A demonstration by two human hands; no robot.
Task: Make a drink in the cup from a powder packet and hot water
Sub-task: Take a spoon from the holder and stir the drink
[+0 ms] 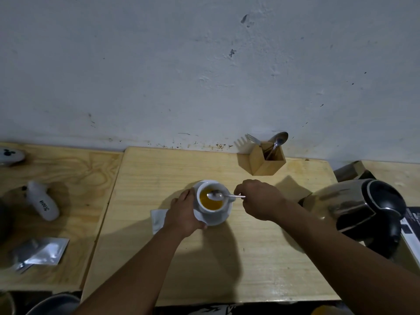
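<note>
White ceramic cup (212, 201) of orange drink on its saucer (218, 220), in front of the cutlery holder (266, 159): rigid, breakable, probably hot. Left hand (185, 212) cups its side; right hand (259, 198) pinches the spoon (221, 196).

1. Left hand (185, 212) is cupped around the left side of the cup (211, 201), fingers curled, forearm coming up from bottom left.
2. Right hand (261, 200) pinches the spoon (221, 196) handle, knuckles up, forearm stretching in from the lower right.
</note>
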